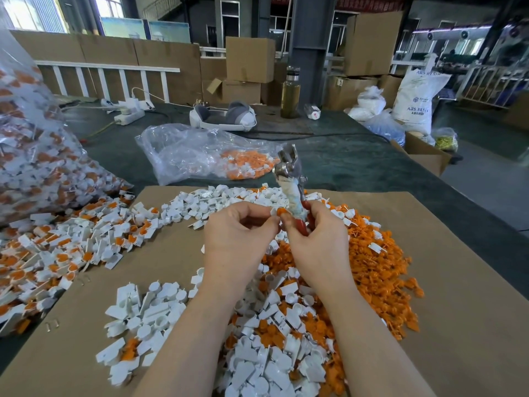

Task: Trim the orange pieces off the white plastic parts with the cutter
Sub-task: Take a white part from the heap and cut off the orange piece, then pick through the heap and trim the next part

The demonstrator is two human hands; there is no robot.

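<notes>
Both hands [240,224] [317,224] apparently pinch one orange piece [281,211]; right grips cutter [289,173].

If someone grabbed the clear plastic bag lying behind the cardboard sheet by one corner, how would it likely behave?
The clear bag looks thin and crumpled, so it would probably sag limply. Orange pieces sit by its open end, so they might spill. Mostly empty, it likely weighs little.

Head view, angled down, close over cardboard [458,282]
</notes>
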